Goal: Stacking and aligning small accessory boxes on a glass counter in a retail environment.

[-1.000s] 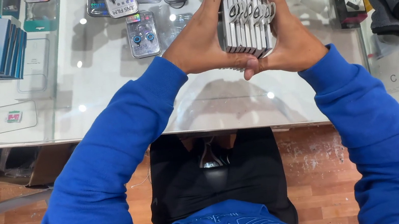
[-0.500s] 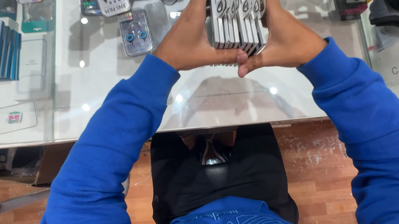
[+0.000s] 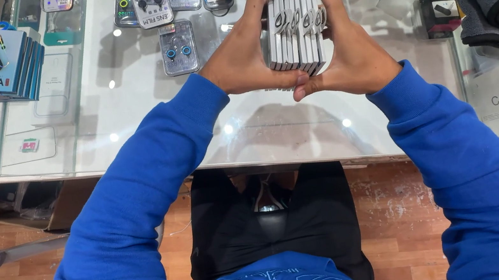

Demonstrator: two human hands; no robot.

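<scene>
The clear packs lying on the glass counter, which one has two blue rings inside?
The clear pack just left of the left hand; its neighbours farther back show black, red or green rings.

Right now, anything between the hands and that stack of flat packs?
Nothing visible. Left hand and right hand already clasp the stack of flat packs directly from both sides, thumbs under it, above the glass counter.
</scene>
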